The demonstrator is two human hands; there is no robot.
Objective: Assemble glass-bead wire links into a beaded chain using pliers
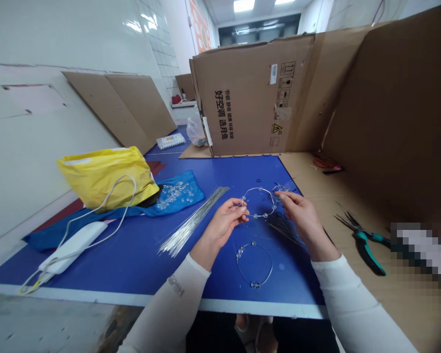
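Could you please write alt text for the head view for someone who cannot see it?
A person's left hand pinches a beaded wire ring over a blue tabletop, the right hand at its opposite edge. A second beaded ring lies nearer the person; silver wires and loose clear beads lie left, green-handled pliers right on cardboard.

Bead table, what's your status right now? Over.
Left grip: pinching beaded ring. Right grip: at ring's right side, hold unclear. Second ring: flat on blue table. Dark wires: near right grip, possibly in the way.
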